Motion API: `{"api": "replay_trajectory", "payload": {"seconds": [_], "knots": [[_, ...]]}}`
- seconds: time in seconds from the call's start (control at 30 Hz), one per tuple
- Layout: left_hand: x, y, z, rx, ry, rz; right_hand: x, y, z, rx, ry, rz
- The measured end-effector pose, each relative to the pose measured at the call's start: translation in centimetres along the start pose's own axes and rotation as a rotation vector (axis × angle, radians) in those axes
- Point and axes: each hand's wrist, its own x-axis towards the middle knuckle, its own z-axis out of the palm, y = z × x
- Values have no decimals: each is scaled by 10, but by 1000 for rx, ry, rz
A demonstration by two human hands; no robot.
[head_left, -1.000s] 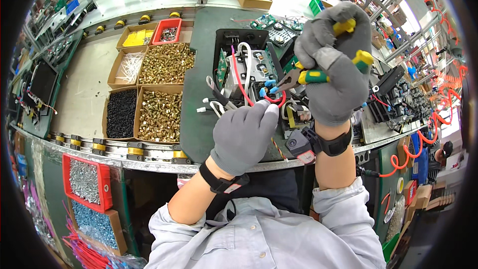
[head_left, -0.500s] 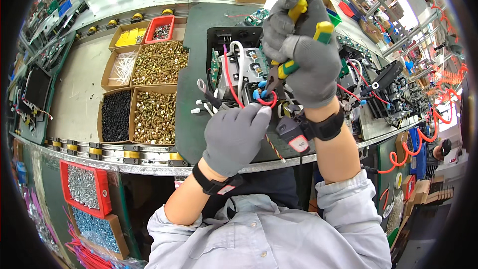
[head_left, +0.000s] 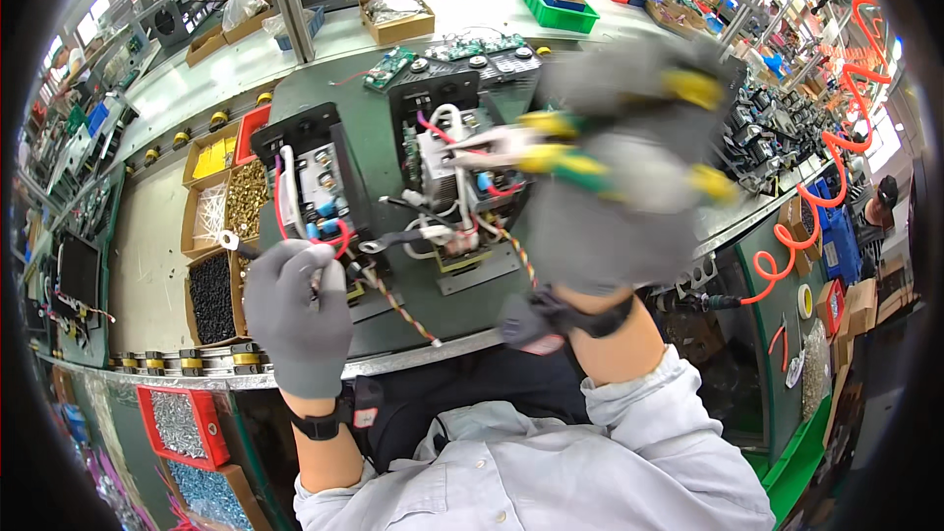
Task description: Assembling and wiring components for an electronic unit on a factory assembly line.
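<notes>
My right hand [head_left: 615, 206], in a grey glove and smeared by motion, is closed around a pair of pliers [head_left: 575, 165] with yellow and green handles. The jaws point left, over the right-hand black electronic unit [head_left: 462, 162] with its white and red wires. My left hand [head_left: 298, 320], gloved as well, has its fingers curled in at the front of the left-hand unit [head_left: 320, 172]. Its thumb is close to a red wire loop [head_left: 342, 236], and a ring terminal [head_left: 229, 239] shows beside the fingers. What the fingers hold, if anything, is hidden.
Boxes of brass-coloured fasteners [head_left: 246, 197], black parts [head_left: 209, 295] and white sticks [head_left: 209, 211] stand at the left. Circuit boards [head_left: 492, 44] and a green bin [head_left: 559, 8] are at the back. An orange coiled hose [head_left: 787, 236] hangs at the right.
The view has swung right, bringing the second unit into fuller sight. My right hand has lifted the pliers from the left-hand unit and moved right. My left hand stays by that unit.
</notes>
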Motion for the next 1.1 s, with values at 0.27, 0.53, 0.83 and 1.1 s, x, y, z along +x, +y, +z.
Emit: {"api": "replay_trajectory", "payload": {"seconds": [0.27, 0.53, 0.83, 1.1], "knots": [[34, 104, 80, 68, -347, 280, 3, -87, -55, -46, 328, -332], [27, 57, 70, -605, -11, -227, -13, -25, -38, 176, 401, -116], [11, 39, 43, -855, 22, -689, -15, 40, 10, 333, 457, 70], [-3, 12, 48, -31, -76, 19, 9, 46, 21, 71, 182, -29]]}}
